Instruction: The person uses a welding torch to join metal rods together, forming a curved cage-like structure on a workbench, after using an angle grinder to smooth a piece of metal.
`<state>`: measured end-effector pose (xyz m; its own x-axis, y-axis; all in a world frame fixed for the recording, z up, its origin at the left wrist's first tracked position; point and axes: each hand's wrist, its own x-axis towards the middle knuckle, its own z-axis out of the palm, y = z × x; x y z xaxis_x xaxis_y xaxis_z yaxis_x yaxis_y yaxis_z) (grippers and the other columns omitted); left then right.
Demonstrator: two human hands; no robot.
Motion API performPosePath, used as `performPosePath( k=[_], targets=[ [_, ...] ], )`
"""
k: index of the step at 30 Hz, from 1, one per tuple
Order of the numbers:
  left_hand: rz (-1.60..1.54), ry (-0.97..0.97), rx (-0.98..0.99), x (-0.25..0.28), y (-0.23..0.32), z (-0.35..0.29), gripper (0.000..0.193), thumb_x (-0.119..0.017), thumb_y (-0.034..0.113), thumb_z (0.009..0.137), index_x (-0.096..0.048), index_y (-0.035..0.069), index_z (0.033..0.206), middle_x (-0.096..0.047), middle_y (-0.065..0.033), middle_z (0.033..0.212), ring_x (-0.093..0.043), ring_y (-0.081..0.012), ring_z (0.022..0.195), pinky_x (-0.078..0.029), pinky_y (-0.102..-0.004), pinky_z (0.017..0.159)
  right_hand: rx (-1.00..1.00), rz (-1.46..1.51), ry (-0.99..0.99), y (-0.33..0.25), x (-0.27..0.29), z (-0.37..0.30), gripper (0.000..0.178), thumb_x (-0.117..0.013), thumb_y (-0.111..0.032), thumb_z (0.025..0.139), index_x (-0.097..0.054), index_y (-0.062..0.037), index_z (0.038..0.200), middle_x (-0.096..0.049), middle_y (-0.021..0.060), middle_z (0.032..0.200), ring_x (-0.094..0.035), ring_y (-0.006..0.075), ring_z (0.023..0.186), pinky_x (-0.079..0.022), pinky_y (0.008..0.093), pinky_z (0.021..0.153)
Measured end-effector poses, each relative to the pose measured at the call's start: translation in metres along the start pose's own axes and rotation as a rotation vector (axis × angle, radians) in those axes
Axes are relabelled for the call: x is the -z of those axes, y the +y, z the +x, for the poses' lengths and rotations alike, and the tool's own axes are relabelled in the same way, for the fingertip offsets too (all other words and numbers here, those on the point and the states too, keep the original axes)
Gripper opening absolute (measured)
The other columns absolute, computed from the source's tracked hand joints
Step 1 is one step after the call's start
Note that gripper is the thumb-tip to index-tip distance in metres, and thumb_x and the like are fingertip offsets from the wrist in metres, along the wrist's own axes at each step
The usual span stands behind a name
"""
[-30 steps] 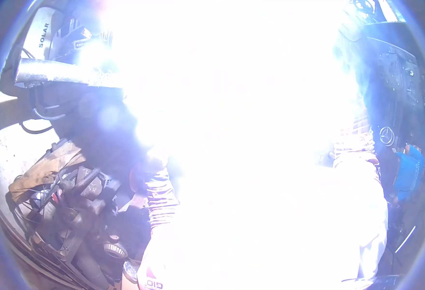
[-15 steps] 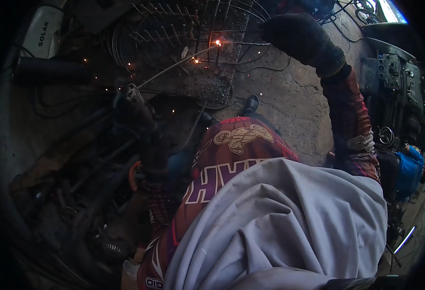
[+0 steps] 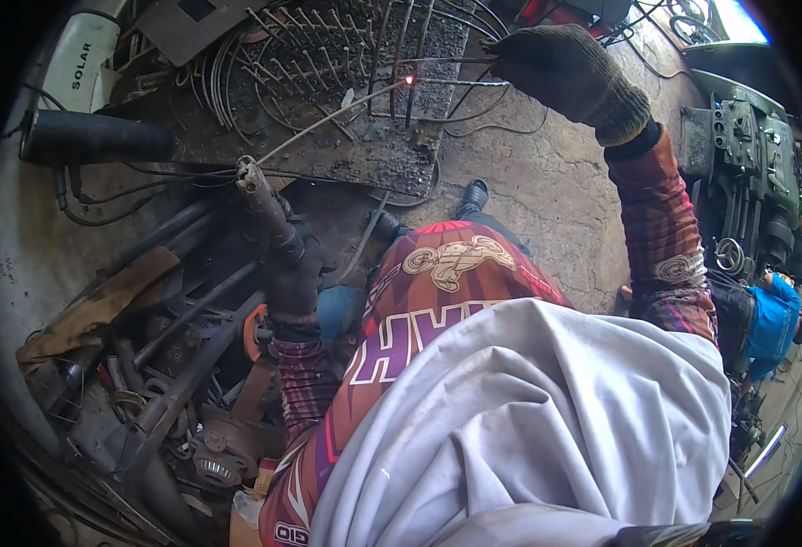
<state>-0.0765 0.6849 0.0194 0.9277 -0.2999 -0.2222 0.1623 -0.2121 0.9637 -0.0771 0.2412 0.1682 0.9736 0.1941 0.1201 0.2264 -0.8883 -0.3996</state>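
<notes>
My left hand [image 3: 293, 278], in a dark glove, is closed around a welding electrode holder [image 3: 262, 193]. From its jaw a thin welding rod [image 3: 330, 119] slants up and right. The rod's tip meets crossing thin metal bars [image 3: 406, 46] at a small glowing spot [image 3: 409, 80]. My right hand [image 3: 572, 80], in a dark knit glove, is closed at the right end of a thin bar [image 3: 456, 60]; its fingertips are partly hidden. Under the bars is a dark steel work table [image 3: 346, 164] covered in grit.
Rows of upright metal pins [image 3: 310, 59] stand on the table beside bent wire hoops [image 3: 223, 91]. A black cylinder [image 3: 100, 137] lies at the left. Scrap metal [image 3: 173, 365] is heaped by my left arm. A green machine [image 3: 747, 155] and a person in blue [image 3: 770, 319] are at the right.
The bright arc has shrunk to a small glow, and the flying sparks are gone. The whole view is brighter. Both hands stay nearly where they were.
</notes>
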Motion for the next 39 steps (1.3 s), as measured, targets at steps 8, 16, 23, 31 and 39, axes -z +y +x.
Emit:
performPosePath(
  k=[8, 16, 23, 31, 39],
  targets=[
    [-0.100, 0.026, 0.004, -0.002, 0.003, -0.002, 0.016, -0.071, 0.006, 0.079, -0.066, 0.004, 0.094, -0.059, 0.0003, 0.082, -0.056, -0.0094, 0.071, -0.049, -0.0295, 0.063, 0.200, -0.158, 0.221, 0.051, -0.015, -0.014, 0.037, -0.083, -0.014, 0.085, -0.066, -0.0036, 0.117, -0.067, 0.0085, 0.108, -0.068, 0.0207, 0.097, -0.058, 0.0317, 0.080],
    [-0.022, 0.002, -0.011, 0.002, 0.002, 0.000, 0.018, -0.071, 0.006, 0.079, -0.066, 0.004, 0.096, -0.060, -0.0003, 0.084, -0.056, -0.0102, 0.072, -0.050, -0.0305, 0.064, 0.256, -0.164, 0.133, 0.042, -0.009, -0.011, 0.030, -0.073, -0.014, 0.091, -0.068, -0.0051, 0.120, -0.068, 0.0097, 0.121, -0.067, 0.0240, 0.108, -0.056, 0.0365, 0.093],
    [0.021, -0.006, -0.020, 0.003, 0.002, -0.001, 0.019, -0.071, 0.007, 0.079, -0.066, 0.003, 0.097, -0.060, -0.0009, 0.085, -0.057, -0.0110, 0.073, -0.050, -0.0314, 0.065, 0.321, -0.338, -0.013, 0.044, -0.014, -0.014, 0.029, -0.061, -0.015, 0.101, -0.063, -0.0049, 0.128, -0.064, 0.0096, 0.134, -0.062, 0.0246, 0.122, -0.051, 0.0389, 0.105],
    [0.116, -0.008, -0.056, 0.009, 0.006, -0.004, 0.021, -0.072, 0.007, 0.079, -0.066, 0.003, 0.099, -0.061, -0.0015, 0.087, -0.057, -0.0118, 0.074, -0.051, -0.0323, 0.066, 0.359, -0.211, 0.028, 0.031, -0.010, -0.001, 0.028, -0.071, -0.012, 0.095, -0.066, -0.0015, 0.121, -0.073, 0.0096, 0.114, -0.071, 0.0197, 0.107, -0.057, 0.0329, 0.095],
    [0.070, -0.032, 0.066, 0.014, -0.019, 0.001, 0.026, -0.072, 0.009, 0.078, -0.066, 0.002, 0.102, -0.061, -0.0029, 0.090, -0.058, -0.0136, 0.078, -0.051, -0.0337, 0.070, 0.182, -0.020, 0.065, 0.013, -0.001, 0.003, 0.023, -0.077, -0.017, 0.091, -0.073, -0.0035, 0.110, -0.075, 0.0114, 0.100, -0.074, 0.0265, 0.090, -0.060, 0.0351, 0.082]
  ],
)
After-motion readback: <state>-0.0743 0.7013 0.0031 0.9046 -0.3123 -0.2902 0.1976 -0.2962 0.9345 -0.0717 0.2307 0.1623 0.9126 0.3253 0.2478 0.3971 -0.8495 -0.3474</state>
